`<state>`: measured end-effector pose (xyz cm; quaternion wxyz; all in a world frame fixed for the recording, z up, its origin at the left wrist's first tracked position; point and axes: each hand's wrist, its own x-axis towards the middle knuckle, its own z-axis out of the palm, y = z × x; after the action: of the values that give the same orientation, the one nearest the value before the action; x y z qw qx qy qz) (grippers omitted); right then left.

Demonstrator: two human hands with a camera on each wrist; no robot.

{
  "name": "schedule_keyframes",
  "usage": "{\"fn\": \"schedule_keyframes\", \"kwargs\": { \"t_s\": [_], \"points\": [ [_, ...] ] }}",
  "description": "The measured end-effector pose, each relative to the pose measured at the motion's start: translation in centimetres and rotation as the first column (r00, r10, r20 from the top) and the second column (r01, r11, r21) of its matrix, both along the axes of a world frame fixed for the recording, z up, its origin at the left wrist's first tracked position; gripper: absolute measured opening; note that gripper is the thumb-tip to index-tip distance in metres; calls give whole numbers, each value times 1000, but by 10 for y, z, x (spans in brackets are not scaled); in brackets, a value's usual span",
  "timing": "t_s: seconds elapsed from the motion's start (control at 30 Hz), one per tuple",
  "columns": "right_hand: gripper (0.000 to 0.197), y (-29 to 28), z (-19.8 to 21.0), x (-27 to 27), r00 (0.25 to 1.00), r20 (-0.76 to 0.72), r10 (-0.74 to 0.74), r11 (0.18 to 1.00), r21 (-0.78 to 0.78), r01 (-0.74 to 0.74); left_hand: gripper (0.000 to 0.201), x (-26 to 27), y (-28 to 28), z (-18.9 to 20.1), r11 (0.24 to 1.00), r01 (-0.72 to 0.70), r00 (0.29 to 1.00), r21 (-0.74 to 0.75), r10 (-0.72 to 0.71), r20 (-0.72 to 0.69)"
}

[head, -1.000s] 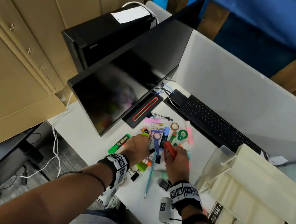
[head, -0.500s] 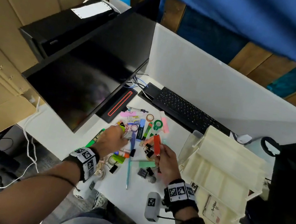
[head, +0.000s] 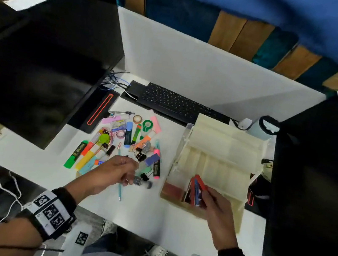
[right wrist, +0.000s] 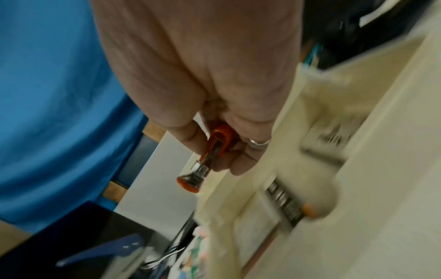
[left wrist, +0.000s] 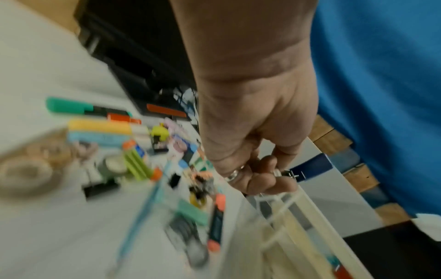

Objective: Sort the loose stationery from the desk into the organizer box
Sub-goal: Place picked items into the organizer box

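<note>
The cream organizer box [head: 225, 141] stands open on the right of the white desk [head: 32, 157]. My right hand [head: 208, 192] grips a red stapler [head: 200, 182] down in the box's front compartment, next to red and blue pieces standing there. The right wrist view shows the same red stapler [right wrist: 216, 143] pinched in my right hand [right wrist: 222, 154] beside the box [right wrist: 358, 132]. My left hand [head: 132, 173] hovers at the near edge of the stationery pile [head: 127, 134], fingers curled. In the left wrist view my left hand [left wrist: 267, 175] pinches the metal end of a dark blue stapler [left wrist: 312, 167].
A black keyboard [head: 178, 105] lies behind the pile. A large monitor [head: 41, 63] overhangs the desk's left, and a black monitor [head: 318, 184] closes the right. A white bottle [head: 261, 129] stands behind the box. A teal pen [head: 119, 190] and binder clips [head: 144, 177] lie under my left hand.
My right hand carried the red stapler from the pile rightward into the box. My left hand shifted right and nearer across the pile. The head view swung right.
</note>
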<state>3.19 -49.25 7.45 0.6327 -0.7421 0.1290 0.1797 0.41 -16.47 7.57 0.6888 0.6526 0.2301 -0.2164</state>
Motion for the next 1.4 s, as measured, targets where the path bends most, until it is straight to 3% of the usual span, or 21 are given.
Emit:
{"fn": "schedule_keyframes", "kwargs": {
  "t_s": [0.1, 0.2, 0.3, 0.47, 0.67, 0.8, 0.97, 1.07, 1.17, 1.23, 1.3, 1.4],
  "points": [
    [21, -47, -21, 1, 997, 71, 12, 960, -280, 8, 28, 2, -34, -1, 990, -47, 996, -133, 37, -81],
    [20, -59, -42, 6, 997, 68, 30, 890, -456, 4, 25, 4, -62, -1, 989, -39, 990, -140, 20, -138],
    [28, -49, -57, 13, 998, 49, -27, 879, -474, 47, 16, 0, -79, -5, 989, -16, 987, -148, -8, -161],
    [22, -19, -70, 16, 992, 84, -94, 865, -486, 123, 19, -8, -94, 0, 994, 18, 980, -109, -40, -194],
    [15, -7, -78, 15, 997, 32, 72, 828, -559, -42, 12, -19, -102, 3, 995, 77, 983, -68, -87, -162],
    [20, -18, -70, 15, 988, 14, 153, 866, -483, -128, 14, -22, -111, -2, 987, 155, 979, -36, -158, -129],
    [25, -45, -37, -6, 977, 179, 117, 944, -326, -53, 22, -15, -146, 2, 938, 338, 940, 75, -333, -73],
    [37, -53, -9, -17, 992, -18, 127, 992, -25, -127, 20, -5, -173, -2, 877, 438, 897, 200, -440, -34],
    [37, -59, 1, -17, 976, -218, 9, 977, 211, 38, 18, 5, -196, -11, 810, 502, 849, 302, -529, 9],
    [29, -65, -4, -12, 945, -310, -105, 913, 347, 215, 17, 9, -207, -17, 795, 499, 841, 344, -540, 28],
    [19, -72, -12, -6, 917, -359, -175, 861, 395, 320, 14, 12, -212, -24, 766, 497, 826, 408, -561, 48],
    [26, -73, -30, 3, 907, -348, -237, 867, 345, 359, 6, 13, -210, -33, 665, 506, 781, 549, -623, 34]
  ]
}}
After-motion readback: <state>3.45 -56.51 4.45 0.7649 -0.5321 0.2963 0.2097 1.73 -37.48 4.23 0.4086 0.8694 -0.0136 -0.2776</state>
